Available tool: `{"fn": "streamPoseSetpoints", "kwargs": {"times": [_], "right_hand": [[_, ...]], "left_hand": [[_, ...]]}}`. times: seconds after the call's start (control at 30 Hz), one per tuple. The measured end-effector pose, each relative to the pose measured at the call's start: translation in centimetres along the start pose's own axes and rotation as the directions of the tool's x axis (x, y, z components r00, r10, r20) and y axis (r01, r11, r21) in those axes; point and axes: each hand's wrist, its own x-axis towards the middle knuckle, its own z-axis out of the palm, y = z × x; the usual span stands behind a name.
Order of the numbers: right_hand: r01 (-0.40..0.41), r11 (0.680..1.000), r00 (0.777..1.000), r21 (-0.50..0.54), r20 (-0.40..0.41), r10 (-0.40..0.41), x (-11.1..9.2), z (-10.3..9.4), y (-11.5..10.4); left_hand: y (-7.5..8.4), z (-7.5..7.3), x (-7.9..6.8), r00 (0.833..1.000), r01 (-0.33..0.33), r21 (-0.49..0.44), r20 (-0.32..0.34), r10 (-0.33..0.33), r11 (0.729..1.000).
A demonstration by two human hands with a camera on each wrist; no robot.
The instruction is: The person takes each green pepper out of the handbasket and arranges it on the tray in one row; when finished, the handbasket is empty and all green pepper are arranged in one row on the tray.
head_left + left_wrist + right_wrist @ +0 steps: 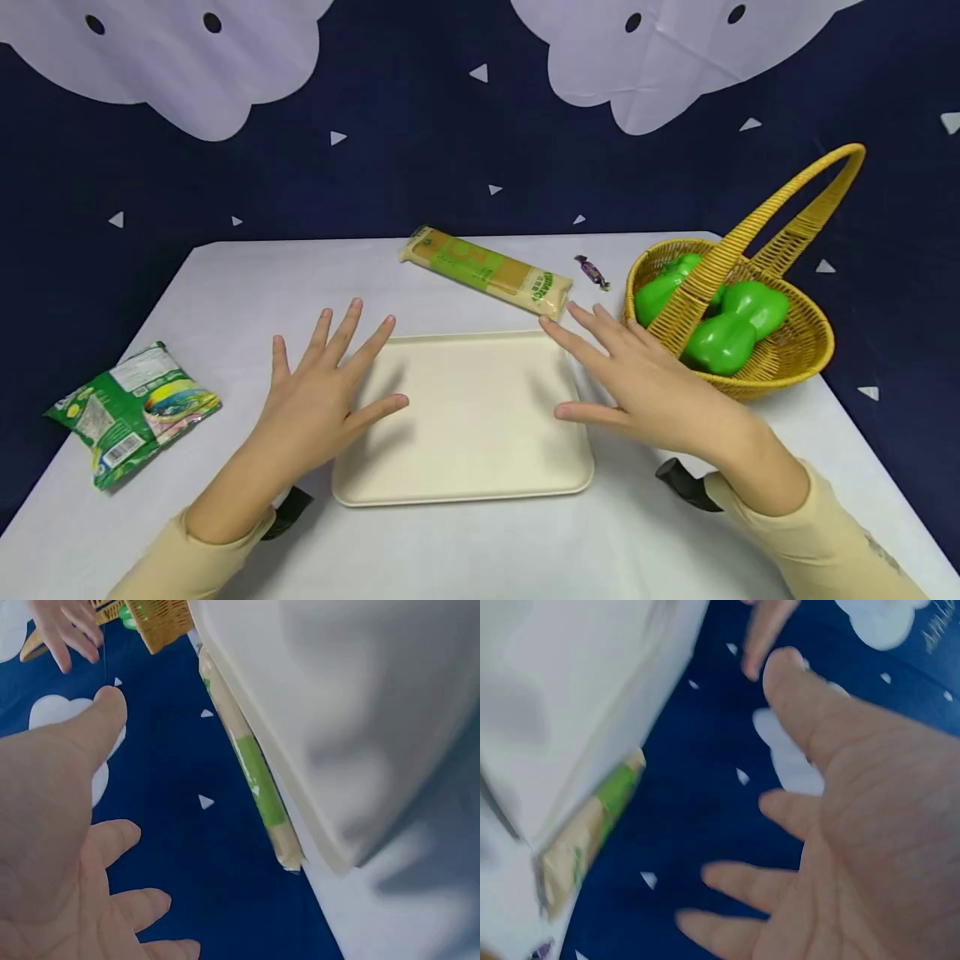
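Note:
Both hands hover with fingers spread over a cream rectangular tray (465, 425), holding nothing. My left hand (318, 392) is above the tray's left edge, and my right hand (637, 383) is off its right edge, close to the wicker basket (806, 350). Inside that basket lie green bell peppers (722, 343). Behind the tray lies a long packet of noodles (487, 271) with a green band, also in the left wrist view (259, 776) and the right wrist view (592, 832). A purple wrapped candy (592, 272) sits between the packet and the basket.
A green printed snack-like bag (135, 412) lies at the table's left side. White cloth (480, 550) covers the table. A dark blue backdrop (420, 175) with white clouds and triangles hangs behind. The basket's tall handle (787, 196) rises at the right.

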Motion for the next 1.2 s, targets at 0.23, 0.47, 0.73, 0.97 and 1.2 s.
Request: {"fn": "streamPoseSetpoints", "kwargs": {"times": [0.23,0.47,0.73,0.97,1.2], "right_hand": [[0.035,0.983,0.999,0.181,0.0,-0.036,-2.8,-3.2,2.5],[-0.052,0.993,0.994,0.107,-0.087,0.061,-5.2,-5.6,7.6],[-0.155,0.987,0.984,0.031,-0.082,0.157,-5.3,-6.4,11.3],[-0.12,0.993,0.993,-0.016,0.001,0.12,-4.0,-5.5,12.9],[-0.197,0.98,0.977,0.01,0.09,0.195,-4.2,-5.1,13.8]], "left_hand": [[-2.8,0.2,-2.3,0.998,0.044,-0.13,0.042,-0.039,0.991],[-4.9,1.2,-3.9,0.991,0.103,-0.197,0.101,-0.084,0.975],[-5.9,2.4,-4.7,0.988,0.108,-0.207,0.132,-0.081,0.972],[-6.0,3.6,-4.8,0.982,0.067,-0.243,0.185,-0.021,0.968],[-5.6,3.9,-4.3,0.976,0.037,-0.273,0.216,0.024,0.961]]}}
